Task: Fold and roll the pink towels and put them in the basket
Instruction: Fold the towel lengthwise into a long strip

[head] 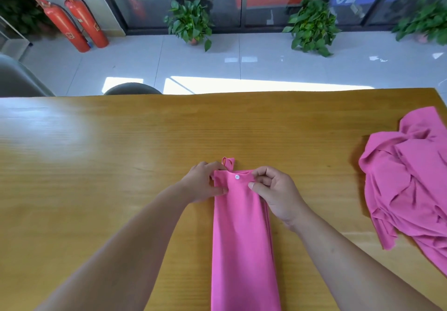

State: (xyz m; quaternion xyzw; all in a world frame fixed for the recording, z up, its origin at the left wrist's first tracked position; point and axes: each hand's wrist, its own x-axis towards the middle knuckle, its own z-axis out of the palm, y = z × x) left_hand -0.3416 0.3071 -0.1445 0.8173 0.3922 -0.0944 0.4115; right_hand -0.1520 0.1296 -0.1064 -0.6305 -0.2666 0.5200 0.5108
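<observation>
A pink towel (243, 238) folded into a long narrow strip lies on the wooden table (96, 165), running from the near edge toward the middle. Its far end has a small white snap button and a hanging loop sticking out. My left hand (203, 182) pinches the far left corner of the strip. My right hand (275, 190) pinches the far right corner, fingers curled over the folded end. A heap of crumpled pink towels (408, 180) lies at the table's right side. No basket is in view.
Beyond the table's far edge are a dark chair back (132, 88), a grey chair (17, 78) at left, two red fire extinguishers (72, 20) and potted plants (191, 15) along a glass wall.
</observation>
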